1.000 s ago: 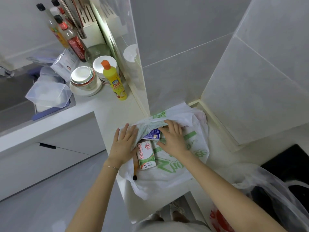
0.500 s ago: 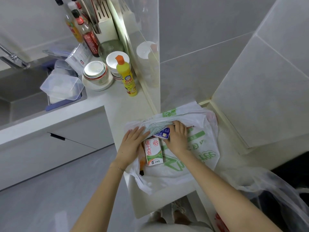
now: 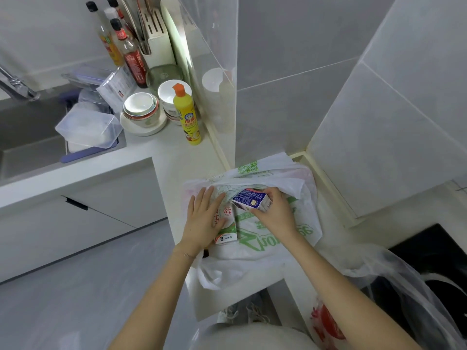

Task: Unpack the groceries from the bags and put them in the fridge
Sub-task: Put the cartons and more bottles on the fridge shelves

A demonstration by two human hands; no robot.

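**Blue carton gripped at the mouth of the grocery bag**

A white plastic bag (image 3: pixel 267 251) with green print lies flat on the near end of a pale counter (image 3: pixel 177 160), against the tiled wall. The right hand (image 3: pixel 278 214) has its fingers and thumb curled round a small blue carton (image 3: pixel 249 199), holding it tilted at the bag's opening, partly under the lifted upper edge of the plastic. Just left of it, the left hand (image 3: pixel 204 219) lies flat with straight fingers, pressing on a green-and-white carton (image 3: pixel 227 232) and the bag's rim; it grips nothing. That second carton rests on the bag, its near end showing below the palm.

Farther along the counter, to the left, a yellow bottle (image 3: pixel 187 117) with an orange cap stands upright. Beside it sit stacked bowls (image 3: pixel 140 108) on a plate, and behind them are sauce bottles (image 3: pixel 130 54) and a white knife block (image 3: pixel 158 37). A clear plastic tub (image 3: pixel 88 128) rests over the edge of the sink, with the tap (image 3: pixel 17 88) at the far left.

At the near right, a clear plastic bag (image 3: pixel 409 289) sags beside a black hob (image 3: pixel 439 248).
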